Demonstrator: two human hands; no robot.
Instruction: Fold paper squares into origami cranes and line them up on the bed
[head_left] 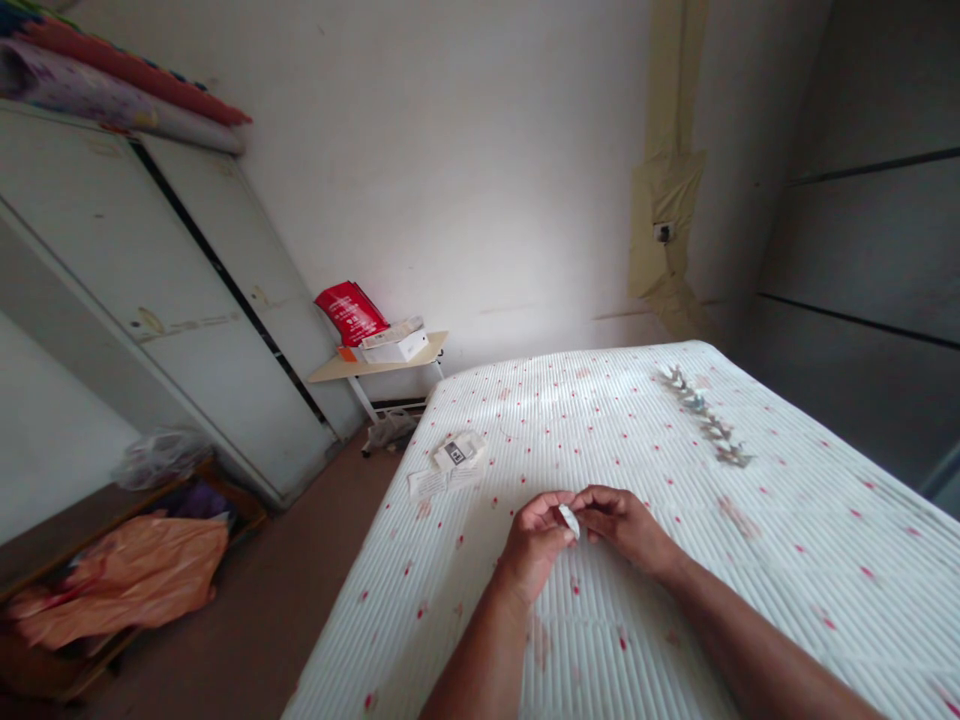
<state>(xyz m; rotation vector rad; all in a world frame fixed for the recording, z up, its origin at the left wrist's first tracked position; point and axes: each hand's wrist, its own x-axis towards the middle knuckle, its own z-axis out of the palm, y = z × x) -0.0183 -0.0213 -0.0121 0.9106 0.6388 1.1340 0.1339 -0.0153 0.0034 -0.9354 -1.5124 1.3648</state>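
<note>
Over the bed, my left hand [537, 540] pinches a small piece of white folded paper [569, 521] between thumb and fingers. My right hand [621, 524] meets it from the other side, its fingertips closed at the paper's edge; the fingers partly hide each other. Farther off to the right, several small folded paper figures [705, 418] stand in a slanting row on the bed. To the left of my hands lie loose printed papers [448, 466], one with a dark square mark.
The bed [615, 640] has a white ribbed cover with red specks. Behind its left corner stands a small table [330, 370] with a red bag [351, 312] and a white box [397, 347]. Cabinets [187, 290] line the left; an orange cloth or bag [142, 575] lies below.
</note>
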